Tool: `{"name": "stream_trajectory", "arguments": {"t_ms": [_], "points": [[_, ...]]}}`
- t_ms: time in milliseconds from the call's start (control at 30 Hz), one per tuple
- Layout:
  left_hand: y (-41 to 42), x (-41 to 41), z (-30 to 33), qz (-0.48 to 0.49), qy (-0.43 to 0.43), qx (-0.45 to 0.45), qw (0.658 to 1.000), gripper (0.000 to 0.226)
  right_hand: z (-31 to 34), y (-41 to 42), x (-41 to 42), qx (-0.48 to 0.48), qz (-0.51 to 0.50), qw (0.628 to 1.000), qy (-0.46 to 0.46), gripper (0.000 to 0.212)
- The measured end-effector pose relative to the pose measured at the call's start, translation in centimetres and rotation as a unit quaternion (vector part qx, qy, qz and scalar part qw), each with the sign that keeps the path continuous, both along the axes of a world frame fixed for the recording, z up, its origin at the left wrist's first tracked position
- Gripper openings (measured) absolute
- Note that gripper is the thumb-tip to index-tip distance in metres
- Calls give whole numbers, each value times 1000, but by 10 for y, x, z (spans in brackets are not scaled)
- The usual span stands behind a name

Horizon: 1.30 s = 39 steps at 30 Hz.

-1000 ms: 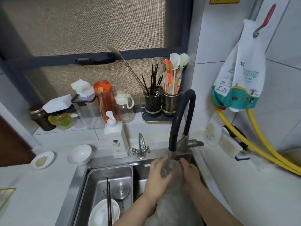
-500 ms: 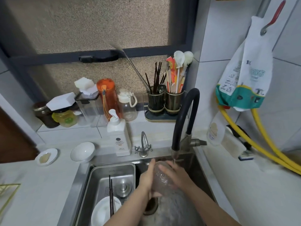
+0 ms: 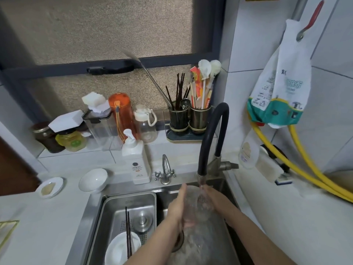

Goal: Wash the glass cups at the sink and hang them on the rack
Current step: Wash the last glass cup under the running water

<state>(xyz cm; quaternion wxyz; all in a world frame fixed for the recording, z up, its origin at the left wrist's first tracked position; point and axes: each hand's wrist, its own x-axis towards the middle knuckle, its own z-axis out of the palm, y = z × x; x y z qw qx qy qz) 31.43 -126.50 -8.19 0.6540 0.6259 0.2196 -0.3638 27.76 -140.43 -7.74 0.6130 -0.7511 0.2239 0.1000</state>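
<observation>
A clear glass cup (image 3: 193, 202) is held in the sink (image 3: 219, 183) under water running from the black hose faucet (image 3: 212, 138). My left hand (image 3: 178, 209) grips its left side, thumb up. My right hand (image 3: 214, 200) presses against its right side, and the stream falls between cup and fingers. The cup is blurred by water, so its outline is hard to make out. A gold wire rack (image 3: 7, 229) shows at the left edge, only its corner in view.
A steel drain tray (image 3: 145, 199) fills the sink's left half, holding a white bowl (image 3: 122, 249), dark chopsticks (image 3: 128, 234) and a drain plug (image 3: 142, 220). A soap bottle (image 3: 136, 163), small tap (image 3: 165, 170), white bowl (image 3: 93, 180) and saucer (image 3: 49, 188) stand behind.
The cup has been turned and lowered under the stream. My left hand shifted to the cup's left side and my right hand moved to its right side.
</observation>
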Motion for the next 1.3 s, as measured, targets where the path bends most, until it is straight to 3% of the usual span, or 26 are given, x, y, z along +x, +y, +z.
{"name": "stream_trajectory", "arguments": {"t_ms": [133,300,400,467,567,600,667,700,767,867,967,1033,1100,1200,1300], "points": [[-1,9,-14,-51,120,-32,991,95,-3,2,-10,78,-22,993,-83,37],[-8,9,-27,-68,116,-25,991,82,-6,7,-7,148,-87,980,-103,24],[-9,13,-30,-33,-28,57,997,65,-14,10,0,164,-140,974,-72,21],[-6,18,-31,-44,-156,77,984,58,-18,11,1,176,-142,973,-51,24],[5,11,-20,-180,-322,51,928,44,-24,10,3,168,-137,975,-36,23],[10,8,-22,-226,-338,54,912,57,-23,11,2,169,-133,976,-35,23],[17,0,-19,-283,-383,75,876,103,-18,14,2,194,-136,971,-38,23],[18,-3,-13,-294,-402,93,862,112,-19,15,2,214,-140,966,-42,24],[17,-7,0,-293,-425,108,850,94,-18,15,2,225,-133,964,-45,27],[12,-3,8,-246,-415,88,871,76,-18,8,0,161,-99,982,-27,49],[12,3,5,-208,-383,82,896,64,-5,4,-8,-44,-16,999,-14,45],[16,6,1,-202,-373,86,901,63,0,3,-14,-240,33,970,-37,44],[18,7,-4,-227,-369,86,897,67,3,6,-20,-316,51,942,-100,45],[14,6,-10,-276,-358,70,889,70,-1,13,-17,-212,108,966,-99,27],[12,6,-5,-330,-396,93,852,62,-1,19,-12,-50,144,988,-40,20]]}}
